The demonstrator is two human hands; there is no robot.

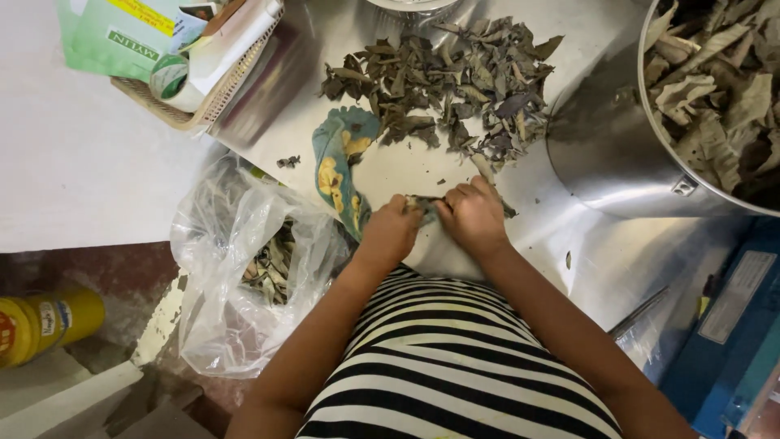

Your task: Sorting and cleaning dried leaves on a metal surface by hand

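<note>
Steel worktop [406,175]. Nearest us: our left hand [390,232] and right hand [475,215], both pinching one dried leaf [422,203]. Beside: half-full plastic bag [244,268]. Beyond: torn leaf pile [447,81]; steel pot [650,138], already well filled.

Both hands, left [390,232] and right [474,215], pinching one dried leaf [422,203] (leaf pile [455,81] beyond)

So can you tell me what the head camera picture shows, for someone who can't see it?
The person's left hand and right hand pinch a dried leaf over a shiny metal table. A leaf pile lies ahead, a steel pot of leaves right, a plastic bag left.
</note>
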